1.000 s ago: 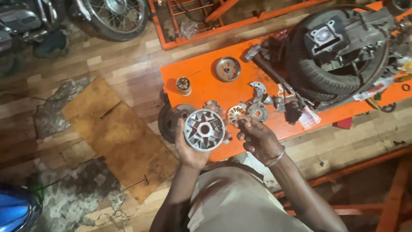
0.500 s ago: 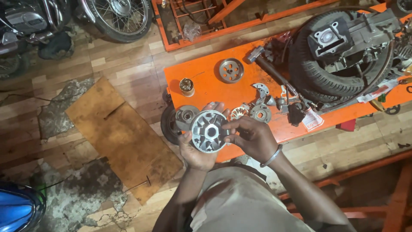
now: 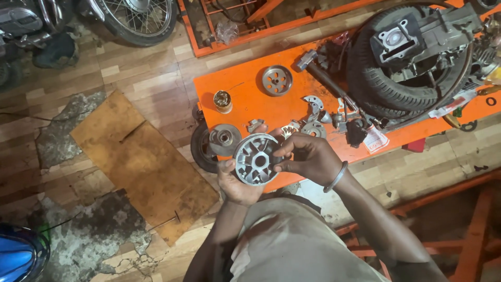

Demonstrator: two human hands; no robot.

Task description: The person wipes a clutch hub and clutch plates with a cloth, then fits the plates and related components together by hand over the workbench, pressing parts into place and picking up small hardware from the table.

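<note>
The left hand (image 3: 237,183) cups a round grey finned metal disc (image 3: 255,159) from below, thumb on its near rim, holding it tilted face-up just in front of the orange desk (image 3: 245,86). The right hand (image 3: 308,156) is closed on the disc's right edge, fingertips pinched at the rim. A second ago this hand was apart from the disc, held open over the small parts on the desk; it has since come across and joined the grip, so the disc is now carried by both hands and lifted a little nearer the body. Judged from that, the work has passed from picking among the loose parts to handling the disc itself.

Outward on the desk: a smaller round part with a central hub (image 3: 225,138) just beside the disc, a short brass-coloured cylinder (image 3: 223,101), a flat pulley with holes (image 3: 277,80), scattered brackets (image 3: 313,104), and a tyre with an engine block (image 3: 412,57) resting in it.

Hard to make out: whether the right hand's fingers hold a small piece against the disc (they cover that spot); the disc's underside; a dark round thing (image 3: 201,149) below the desk edge, half hidden. The motorcycle wheel (image 3: 138,18) and a blue object (image 3: 21,256) are cut off by the frame.
</note>
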